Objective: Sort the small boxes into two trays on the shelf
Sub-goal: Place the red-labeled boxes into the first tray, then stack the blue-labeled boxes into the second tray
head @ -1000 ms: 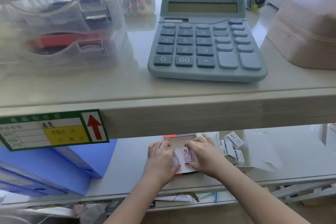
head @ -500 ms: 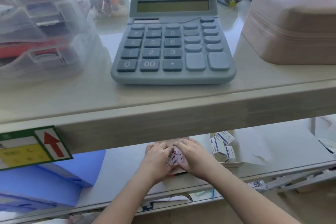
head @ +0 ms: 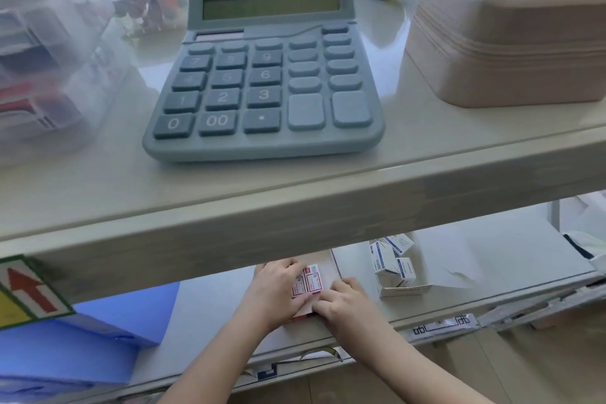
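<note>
On the lower shelf, small white boxes with red labels (head: pixel 308 284) lie flat in a shallow cardboard tray (head: pixel 323 259). My left hand (head: pixel 278 292) rests on their left side, fingers touching the boxes. My right hand (head: pixel 344 305) presses at the tray's near right corner, fingers curled. To the right, a second white tray (head: pixel 406 290) holds several white boxes with blue labels (head: pixel 390 264), some upright, some tilted. The upper shelf hides the back of both trays.
On the upper shelf stand a grey-blue calculator (head: pixel 265 75), clear plastic drawers (head: pixel 49 52) at left and a beige zipped case (head: pixel 511 33) at right. A blue folder (head: pixel 98 338) lies left on the lower shelf. A red-arrow label (head: pixel 26 292) hangs on the shelf edge.
My right hand has slid off the red-label boxes toward the tray's near right corner, uncovering them. The camera has shifted left and closer.
</note>
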Available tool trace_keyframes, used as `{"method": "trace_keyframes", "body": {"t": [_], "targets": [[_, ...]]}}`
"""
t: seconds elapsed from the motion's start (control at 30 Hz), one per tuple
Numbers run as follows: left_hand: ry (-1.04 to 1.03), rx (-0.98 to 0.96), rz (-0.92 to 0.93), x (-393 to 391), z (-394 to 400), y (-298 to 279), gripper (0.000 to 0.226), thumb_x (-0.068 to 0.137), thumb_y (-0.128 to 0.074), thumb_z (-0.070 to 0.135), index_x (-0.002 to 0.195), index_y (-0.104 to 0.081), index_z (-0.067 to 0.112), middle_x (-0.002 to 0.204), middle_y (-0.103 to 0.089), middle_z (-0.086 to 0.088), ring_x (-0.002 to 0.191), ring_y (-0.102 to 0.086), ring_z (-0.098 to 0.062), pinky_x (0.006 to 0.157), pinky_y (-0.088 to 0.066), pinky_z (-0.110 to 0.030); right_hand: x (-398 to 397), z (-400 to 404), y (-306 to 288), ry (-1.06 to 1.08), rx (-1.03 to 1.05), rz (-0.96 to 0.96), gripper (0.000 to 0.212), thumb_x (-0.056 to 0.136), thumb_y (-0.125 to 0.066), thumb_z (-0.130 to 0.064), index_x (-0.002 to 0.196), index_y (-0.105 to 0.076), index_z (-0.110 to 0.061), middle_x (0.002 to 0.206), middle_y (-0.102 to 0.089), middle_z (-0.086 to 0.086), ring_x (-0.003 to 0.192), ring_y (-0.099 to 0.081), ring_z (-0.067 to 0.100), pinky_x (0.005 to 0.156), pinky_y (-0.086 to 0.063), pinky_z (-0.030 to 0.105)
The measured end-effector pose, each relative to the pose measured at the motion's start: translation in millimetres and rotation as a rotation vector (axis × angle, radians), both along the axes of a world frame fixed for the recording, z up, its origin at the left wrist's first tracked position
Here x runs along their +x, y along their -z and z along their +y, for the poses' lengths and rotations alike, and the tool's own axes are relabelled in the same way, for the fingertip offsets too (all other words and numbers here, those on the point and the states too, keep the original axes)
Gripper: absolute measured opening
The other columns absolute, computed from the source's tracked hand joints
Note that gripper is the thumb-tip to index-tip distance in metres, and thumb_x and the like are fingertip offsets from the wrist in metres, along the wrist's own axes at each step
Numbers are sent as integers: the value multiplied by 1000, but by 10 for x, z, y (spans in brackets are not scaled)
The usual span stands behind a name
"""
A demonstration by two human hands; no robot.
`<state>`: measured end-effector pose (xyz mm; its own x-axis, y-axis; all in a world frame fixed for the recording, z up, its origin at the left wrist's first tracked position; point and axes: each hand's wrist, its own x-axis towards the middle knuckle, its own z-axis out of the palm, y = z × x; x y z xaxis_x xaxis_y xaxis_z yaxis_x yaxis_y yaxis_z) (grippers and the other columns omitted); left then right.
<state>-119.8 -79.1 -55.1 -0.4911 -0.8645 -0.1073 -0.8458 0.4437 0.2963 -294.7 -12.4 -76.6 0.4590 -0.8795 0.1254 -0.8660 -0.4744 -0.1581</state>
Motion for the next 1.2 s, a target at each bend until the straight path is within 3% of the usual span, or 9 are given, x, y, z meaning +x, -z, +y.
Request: {"method": "trace_keyframes", "body": {"t": [0.33, 0.47, 0.6, 0.7, 0.8, 0.87, 0.97, 1.1, 1.2], "targets": [[11, -19, -11, 217, -17, -23, 56, 80, -51, 61, 126, -57, 29, 120, -57, 10, 115, -52, -16, 100, -34, -33, 199, 7, -122, -61, 50, 40, 30, 59, -69, -9, 85, -59, -22, 79, -60, -6, 74, -56, 20, 90, -31, 33], [7, -8, -1, 178, -1, -55, 70, 74, -43, 64, 134, -49, 30, 127, -54, 11, 121, -49, -16, 102, -33, -33, -3, 111, -317, -40, 24, -239, 28, 87, -56, -28, 114, -54, -21, 113, -59, 0, 102, -50, 20, 104, -33, 37], [-89, -13, 154, -44, 61, -255, 59, 79, -46, 62, 127, -51, 27, 119, -60, 7, 116, -52, -20, 98, -38, -35, -686, 78, -674, 238, -169, -469, 23, 88, -61, -17, 111, -60, -17, 107, -62, -1, 102, -53, 17, 95, -39, 31], [-38, -25, 287, -455, 97, -460, 58, 82, -53, 54, 134, -46, 28, 131, -56, 7, 125, -46, -17, 106, -37, -38, -1257, -131, -832, 493, -107, -429, 30, 77, -69, -4, 106, -62, -11, 97, -63, -3, 93, -54, 24, 88, -45, 37], [79, 1, 284, -903, 89, -577, 68, 84, -58, 53, 143, -35, 28, 138, -50, 6, 128, -43, -15, 109, -34, -35, -1524, -334, -986, 473, 167, -359, 26, 79, -66, -4, 104, -62, 1, 86, -44, -12, 94, -49, 27, 80, -37, 28], [136, 4, 231, -1110, 54, -576, 73, 83, -61, 52, 145, -32, 28, 142, -47, 6, 130, -40, -14, 111, -30, -32, -1563, -451, -1062, 417, 301, -265, 33, 84, -63, -11, 116, -59, -5, 92, -53, -5, 94, -46, 23, 76, -30, 22], [165, 32, 167, -1247, -2, -539, 75, 81, -66, 51, 145, -34, 28, 143, -45, 8, 132, -37, -13, 111, -28, -30, -1539, -577, -1135, 344, 432, -137, 42, 88, -63, -16, 129, -53, -16, 122, -61, 4, 90, -38, 15, 74, -29, 19], [157, -12, 181, -1262, -30, -489, 59, 79, -70, 45, 132, -50, 29, 126, -57, 9, 119, -48, -12, 97, -32, -22, -1564, -616, -1069, 249, 359, -67, 43, 85, -65, -16, 127, -57, -21, 127, -61, 0, 109, -52, 23, 76, -29, 19], [155, -16, 197, -1276, -23, -473, 55, 79, -70, 45, 129, -52, 30, 121, -58, 11, 113, -48, -9, 96, -32, -20, -1595, -620, -927, 173, 334, -17, 51, 80, -67, -14, 128, -56, -26, 127, -61, -4, 112, -52, 25, 90, -40, 30]]}}
